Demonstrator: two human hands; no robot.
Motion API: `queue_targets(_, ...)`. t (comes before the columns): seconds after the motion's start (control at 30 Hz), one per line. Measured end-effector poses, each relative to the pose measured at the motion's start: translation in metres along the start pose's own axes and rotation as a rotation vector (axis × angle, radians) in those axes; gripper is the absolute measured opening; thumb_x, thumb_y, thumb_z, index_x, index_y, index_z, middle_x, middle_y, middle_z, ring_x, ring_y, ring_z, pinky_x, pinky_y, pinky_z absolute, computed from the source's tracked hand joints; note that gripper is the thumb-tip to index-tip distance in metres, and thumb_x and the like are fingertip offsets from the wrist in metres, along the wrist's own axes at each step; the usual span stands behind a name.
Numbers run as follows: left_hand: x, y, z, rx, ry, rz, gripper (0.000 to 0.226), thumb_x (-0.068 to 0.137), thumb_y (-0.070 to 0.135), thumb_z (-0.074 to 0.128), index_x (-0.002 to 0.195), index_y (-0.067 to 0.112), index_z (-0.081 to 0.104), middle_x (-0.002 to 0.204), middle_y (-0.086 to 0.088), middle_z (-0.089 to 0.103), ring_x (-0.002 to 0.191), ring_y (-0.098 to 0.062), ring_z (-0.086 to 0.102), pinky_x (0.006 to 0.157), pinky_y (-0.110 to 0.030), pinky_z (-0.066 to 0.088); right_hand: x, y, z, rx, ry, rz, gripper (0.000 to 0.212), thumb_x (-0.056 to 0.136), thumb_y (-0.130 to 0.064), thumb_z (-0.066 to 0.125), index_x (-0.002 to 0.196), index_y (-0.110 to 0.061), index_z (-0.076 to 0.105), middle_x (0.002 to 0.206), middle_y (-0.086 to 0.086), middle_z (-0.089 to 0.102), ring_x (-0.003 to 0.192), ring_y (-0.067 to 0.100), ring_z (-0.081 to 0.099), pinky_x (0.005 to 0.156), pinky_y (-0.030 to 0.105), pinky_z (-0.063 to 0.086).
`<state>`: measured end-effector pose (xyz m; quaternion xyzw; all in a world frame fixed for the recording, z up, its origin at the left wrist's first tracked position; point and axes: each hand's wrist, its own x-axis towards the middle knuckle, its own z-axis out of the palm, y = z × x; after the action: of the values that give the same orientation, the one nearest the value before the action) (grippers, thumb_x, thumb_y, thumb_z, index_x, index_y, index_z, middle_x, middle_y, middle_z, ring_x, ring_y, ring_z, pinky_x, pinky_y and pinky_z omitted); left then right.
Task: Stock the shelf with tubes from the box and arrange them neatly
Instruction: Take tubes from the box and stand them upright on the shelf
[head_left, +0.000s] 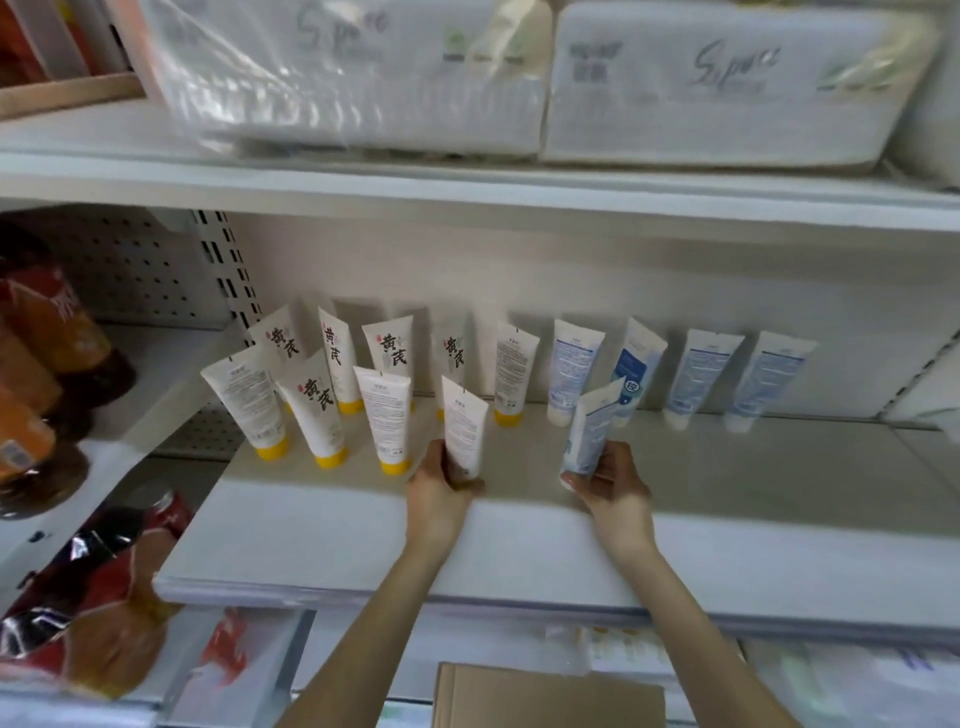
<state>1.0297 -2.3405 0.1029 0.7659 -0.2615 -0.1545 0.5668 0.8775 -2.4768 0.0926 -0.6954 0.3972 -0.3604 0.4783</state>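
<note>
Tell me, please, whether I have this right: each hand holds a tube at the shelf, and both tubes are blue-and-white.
Not quite: the head view shows only the right hand holds a blue-and-white tube; the left hand holds a white tube. Each hand does hold a tube at the shelf.

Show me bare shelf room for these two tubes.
Widest: white shelf board in front of the back-row blue-and-white tubes, right of the right hand. Narrower gap between it and the left hand. The yellow-capped white tubes at left are crowded.
</note>
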Motion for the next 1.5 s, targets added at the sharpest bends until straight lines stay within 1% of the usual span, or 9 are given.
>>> queue_targets(0.13,0.003,-0.004,0.005,0.031,0.069,0.024,0.039,0.066,0.001,0.077,0.092,0.012,0.051,0.086,-0.002,0.062,0.078,-0.021,0.054,0.061,-0.020,0.037,0.005,0.000,0.006,0.009,0.039,0.017,0.043,0.072,0.000,0.077,0.086,-0.029,0.048,0.084,-0.010,0.065,0.072,0.000,0.063,0.069,0.015,0.050)
queue_targets(0.27,0.007,-0.009,0.008,0.076,0.115,0.065,0.044,0.064,0.004,0.079,0.100,0.006,0.054,0.093,-0.007,0.061,0.083,-0.024,0.055,0.065,-0.024,0.038,0.004,-0.001,0.010,0.010,0.055,0.010,0.040,0.073,-0.003,0.077,0.090,-0.024,0.047,0.087,-0.010,0.065,0.070,-0.009,0.061,0.065,0.007,0.046)
queue_targets(0.43,0.008,-0.013,0.012,0.085,0.146,0.080,0.042,0.065,0.007,0.079,0.098,0.006,0.052,0.094,-0.012,0.061,0.082,-0.025,0.054,0.066,-0.025,0.038,0.001,-0.008,0.010,-0.020,0.070,0.017,0.039,0.073,-0.008,0.078,0.094,-0.017,0.046,0.084,-0.011,0.063,0.070,-0.006,0.060,0.061,0.004,0.043)
queue_targets(0.5,0.009,-0.014,0.013,0.086,0.156,0.083,0.042,0.065,0.007,0.080,0.096,0.006,0.052,0.093,-0.012,0.061,0.080,-0.026,0.053,0.065,-0.025,0.037,0.000,-0.008,0.010,-0.047,0.073,0.023,0.039,0.073,-0.010,0.078,0.093,-0.019,0.045,0.083,-0.010,0.062,0.070,-0.004,0.061,0.062,0.008,0.044)
queue_targets(0.6,0.011,-0.016,0.013,0.073,0.162,0.082,0.040,0.065,0.007,0.080,0.093,0.007,0.051,0.091,-0.012,0.061,0.079,-0.026,0.053,0.064,-0.028,0.039,0.000,-0.009,0.010,-0.208,0.049,0.038,0.040,0.073,-0.023,0.079,0.092,-0.025,0.044,0.080,-0.010,0.061,0.072,0.008,0.059,0.063,0.022,0.042)
queue_targets(0.87,0.011,-0.018,0.014,0.051,0.168,0.076,0.039,0.066,0.007,0.079,0.093,0.005,0.052,0.090,-0.012,0.062,0.080,-0.028,0.055,0.065,-0.028,0.041,-0.002,-0.009,0.010,-0.232,0.049,0.049,0.038,0.074,-0.024,0.078,0.093,-0.022,0.045,0.081,-0.005,0.062,0.073,0.013,0.058,0.062,0.023,0.040)
queue_targets(1.07,0.011,-0.016,0.014,0.056,0.171,0.074,0.040,0.068,0.007,0.079,0.097,0.003,0.052,0.094,-0.013,0.063,0.082,-0.026,0.055,0.066,-0.025,0.040,-0.001,-0.009,0.009,-0.236,0.070,0.047,0.039,0.073,-0.022,0.078,0.092,-0.021,0.045,0.082,-0.001,0.061,0.072,0.015,0.056,0.054,0.011,0.036)
queue_targets(1.33,0.009,-0.015,0.013,0.057,0.178,0.091,0.039,0.068,0.006,0.079,0.095,0.003,0.052,0.092,-0.013,0.063,0.079,-0.025,0.053,0.064,-0.025,0.037,0.000,-0.007,0.010,-0.261,0.080,0.042,0.041,0.071,-0.025,0.080,0.091,-0.022,0.044,0.082,-0.002,0.063,0.073,0.016,0.059,0.057,0.019,0.037)
queue_targets(1.5,0.009,-0.015,0.013,0.066,0.173,0.082,0.039,0.068,0.007,0.079,0.094,0.004,0.051,0.091,-0.012,0.062,0.080,-0.027,0.054,0.065,-0.028,0.041,0.001,-0.006,0.010,-0.277,0.071,0.039,0.041,0.072,-0.027,0.079,0.092,-0.024,0.043,0.082,-0.004,0.061,0.072,0.012,0.057,0.055,0.011,0.036)
